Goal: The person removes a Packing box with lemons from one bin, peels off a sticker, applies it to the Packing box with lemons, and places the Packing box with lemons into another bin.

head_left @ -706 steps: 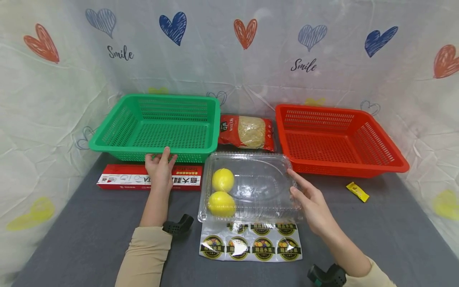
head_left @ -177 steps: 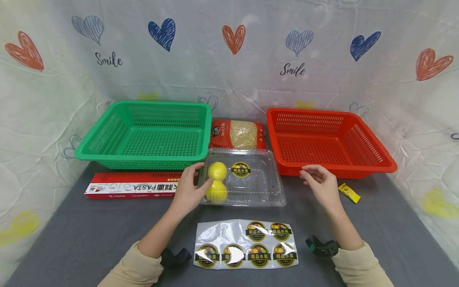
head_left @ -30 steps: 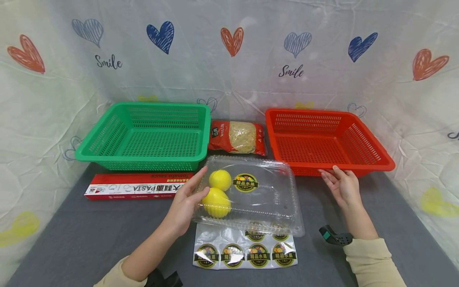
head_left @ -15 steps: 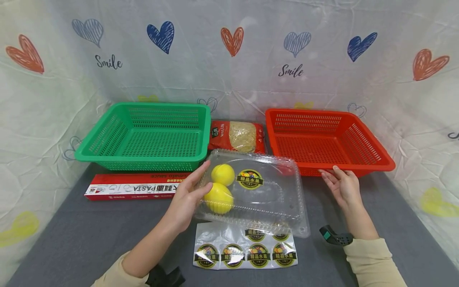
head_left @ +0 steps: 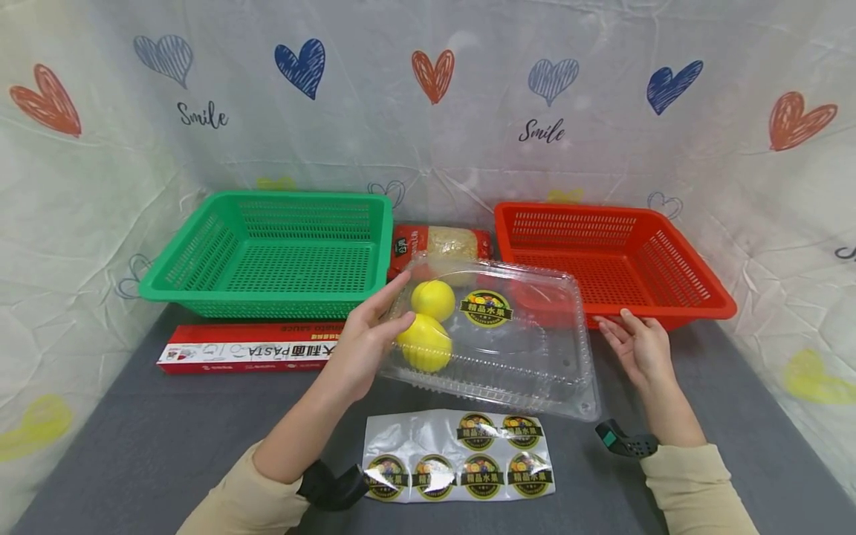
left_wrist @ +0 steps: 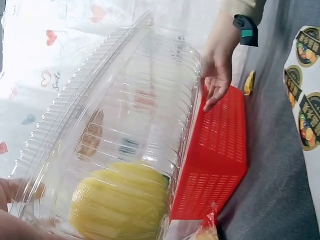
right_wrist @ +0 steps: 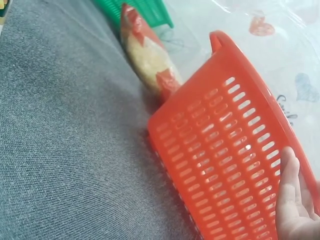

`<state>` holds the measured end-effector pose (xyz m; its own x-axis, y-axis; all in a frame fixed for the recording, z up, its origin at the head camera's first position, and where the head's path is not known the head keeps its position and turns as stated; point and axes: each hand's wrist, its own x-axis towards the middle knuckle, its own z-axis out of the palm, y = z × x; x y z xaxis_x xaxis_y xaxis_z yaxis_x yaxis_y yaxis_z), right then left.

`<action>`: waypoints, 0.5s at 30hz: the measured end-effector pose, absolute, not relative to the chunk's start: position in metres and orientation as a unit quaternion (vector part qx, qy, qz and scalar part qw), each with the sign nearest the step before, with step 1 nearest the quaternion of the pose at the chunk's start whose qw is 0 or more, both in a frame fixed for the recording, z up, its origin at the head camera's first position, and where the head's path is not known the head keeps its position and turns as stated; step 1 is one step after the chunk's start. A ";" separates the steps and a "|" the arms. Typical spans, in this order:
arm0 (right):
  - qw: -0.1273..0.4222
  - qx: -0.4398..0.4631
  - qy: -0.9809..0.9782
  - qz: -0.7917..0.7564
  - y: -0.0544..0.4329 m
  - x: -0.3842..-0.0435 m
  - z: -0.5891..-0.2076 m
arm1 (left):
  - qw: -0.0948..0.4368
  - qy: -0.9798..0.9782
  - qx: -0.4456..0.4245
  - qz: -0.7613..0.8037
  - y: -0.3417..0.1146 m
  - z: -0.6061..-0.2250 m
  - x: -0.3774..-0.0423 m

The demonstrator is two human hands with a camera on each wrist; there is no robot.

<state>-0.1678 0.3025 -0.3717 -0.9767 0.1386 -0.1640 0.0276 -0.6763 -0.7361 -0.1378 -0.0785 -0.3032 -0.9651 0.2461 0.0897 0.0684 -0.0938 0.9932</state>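
Note:
A clear plastic clamshell box (head_left: 508,349) hangs tilted above the table, its left end gripped by my left hand (head_left: 366,342), thumb on top. Two round yellow fruits (head_left: 425,343), lemon-like, lie inside at that end. A round black and gold fruit label (head_left: 486,308) sits on the lid. In the left wrist view the box wall and a yellow fruit (left_wrist: 120,200) fill the foreground. My right hand (head_left: 645,357) holds the front rim of the red basket (head_left: 682,275); in the right wrist view its fingers (right_wrist: 289,185) lie against the outer wall under the rim.
A green basket (head_left: 294,301) stands at the back left, with a red pasta box (head_left: 247,349) before it. Between the baskets lies a red noodle bag (head_left: 411,241), partly behind the clamshell. A label sheet (head_left: 401,435) lies in front. The left wrist view shows a small yellow packet (left_wrist: 249,83).
Since a second ago the clamshell has risen and moved right and back, now overlapping the red basket's near left corner in view. My right hand stays at the rim. Earlier, the label appeared on the lid.

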 end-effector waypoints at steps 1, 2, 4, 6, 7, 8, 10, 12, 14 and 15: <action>0.031 -0.104 -0.402 0.909 0.302 -0.168 -0.372 | 0.062 0.669 0.118 0.731 -0.077 -0.302 -0.140; 0.032 -0.104 -0.403 0.909 0.302 -0.168 -0.372 | 0.062 0.667 0.120 0.732 -0.075 -0.301 -0.141; 0.035 -0.107 -0.408 0.906 0.302 -0.169 -0.373 | 0.058 0.664 0.126 0.734 -0.072 -0.299 -0.145; 0.038 -0.107 -0.416 0.902 0.301 -0.170 -0.374 | 0.051 0.664 0.129 0.735 -0.069 -0.296 -0.149; 0.039 -0.105 -0.420 0.901 0.301 -0.170 -0.374 | 0.048 0.664 0.130 0.735 -0.067 -0.295 -0.151; 0.039 -0.103 -0.422 0.900 0.301 -0.171 -0.374 | 0.043 0.666 0.131 0.733 -0.065 -0.294 -0.153; 0.040 -0.097 -0.429 0.897 0.301 -0.172 -0.375 | 0.035 0.672 0.125 0.729 -0.061 -0.292 -0.157; 0.040 -0.089 -0.433 0.896 0.301 -0.173 -0.375 | 0.026 0.676 0.120 0.726 -0.057 -0.289 -0.161; 0.039 -0.082 -0.432 0.897 0.301 -0.173 -0.375 | 0.017 0.679 0.118 0.724 -0.052 -0.288 -0.165; 0.038 -0.080 -0.431 0.898 0.302 -0.173 -0.375 | 0.014 0.680 0.115 0.724 -0.050 -0.287 -0.167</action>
<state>-0.1725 0.3017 -0.3749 -0.9843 0.1378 -0.1102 -0.0001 -0.6251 -0.7806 -0.1669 -0.0501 -0.2870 -0.9732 0.1766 0.1473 0.1359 -0.0751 0.9879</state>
